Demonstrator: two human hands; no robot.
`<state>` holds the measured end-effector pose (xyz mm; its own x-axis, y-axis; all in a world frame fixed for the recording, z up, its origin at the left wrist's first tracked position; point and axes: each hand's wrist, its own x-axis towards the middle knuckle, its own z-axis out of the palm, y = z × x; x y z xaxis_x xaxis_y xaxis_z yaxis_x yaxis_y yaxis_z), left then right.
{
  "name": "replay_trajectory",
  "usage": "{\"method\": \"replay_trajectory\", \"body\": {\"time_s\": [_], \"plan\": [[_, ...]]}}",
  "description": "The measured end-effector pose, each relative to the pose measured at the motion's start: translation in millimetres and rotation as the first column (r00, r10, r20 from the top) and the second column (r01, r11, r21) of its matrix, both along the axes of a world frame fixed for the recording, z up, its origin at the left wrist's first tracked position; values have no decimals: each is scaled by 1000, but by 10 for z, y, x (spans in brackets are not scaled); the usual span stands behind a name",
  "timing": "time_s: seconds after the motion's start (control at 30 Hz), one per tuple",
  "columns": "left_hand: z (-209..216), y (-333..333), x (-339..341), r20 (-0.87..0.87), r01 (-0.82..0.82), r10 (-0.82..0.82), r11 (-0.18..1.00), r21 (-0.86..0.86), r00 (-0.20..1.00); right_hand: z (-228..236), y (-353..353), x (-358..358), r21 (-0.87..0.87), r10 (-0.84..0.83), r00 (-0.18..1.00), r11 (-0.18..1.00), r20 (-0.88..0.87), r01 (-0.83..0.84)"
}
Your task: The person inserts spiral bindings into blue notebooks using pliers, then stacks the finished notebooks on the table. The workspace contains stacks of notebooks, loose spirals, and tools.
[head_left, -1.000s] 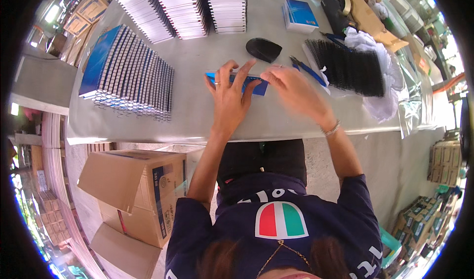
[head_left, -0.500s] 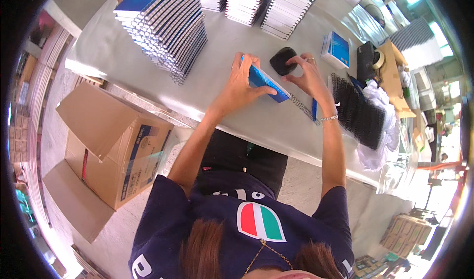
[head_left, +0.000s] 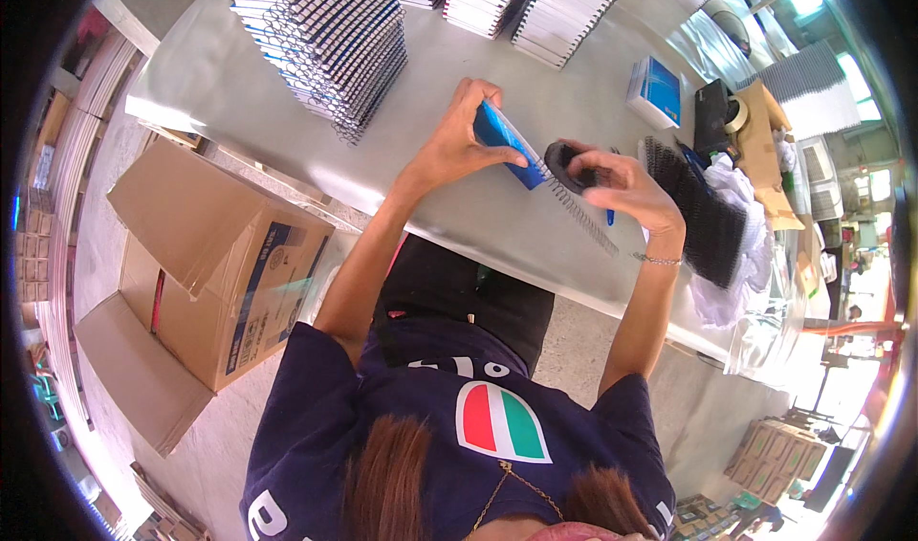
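Observation:
My left hand (head_left: 466, 139) grips a small blue-covered notebook (head_left: 507, 147), thumb on its cover and fingers over the far side. A thin wire coil (head_left: 585, 220) runs out of the notebook's lower right corner, its loose end trailing toward the table's near edge. In my right hand (head_left: 622, 189) is a black rounded block (head_left: 566, 163), pinched between thumb and fingers. The block sits against or right beside the coil where it meets the notebook; contact is hard to tell. Behind my right hand, a blue pen-like object (head_left: 610, 216) lies on the table.
A tall stack of spiral notebooks (head_left: 335, 53) stands at the left, with more stacks (head_left: 574, 10) behind. On the right are a small blue-topped pile (head_left: 656, 91), a heap of black coils (head_left: 703, 220) and a tape roll (head_left: 736, 115). An open carton (head_left: 239, 283) is at lower left.
My right hand has lifted the black block off the table and brought it nearer me, to the coil beside the notebook. The notebook in my left hand has shifted slightly left.

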<state>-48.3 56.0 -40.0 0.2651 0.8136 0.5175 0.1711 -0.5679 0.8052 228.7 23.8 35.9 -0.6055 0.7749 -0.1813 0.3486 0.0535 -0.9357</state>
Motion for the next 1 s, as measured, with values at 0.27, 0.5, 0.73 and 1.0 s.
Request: {"method": "replay_trajectory", "body": {"time_s": [0.27, 0.5, 0.73, 1.0], "plan": [[22, 8, -32, -37, 4, -4, 1000, 25, 999, 64, -236, -153, -39, -269, 962, 963, -46, 267], [38, -11, -74, -7, 81, -82, 993, -87, 997, 117, -336, -174, -37, -229, 927, 973, -298, 229], [-62, 12, -97, 121, 162, -142, 970, -179, 982, 286, -473, -364, -17, -127, 980, 992, -150, 126], [-35, 12, -143, 63, 217, -208, 942, -256, 976, 198, -414, -421, 71, -170, 981, 982, -91, 176]]}}
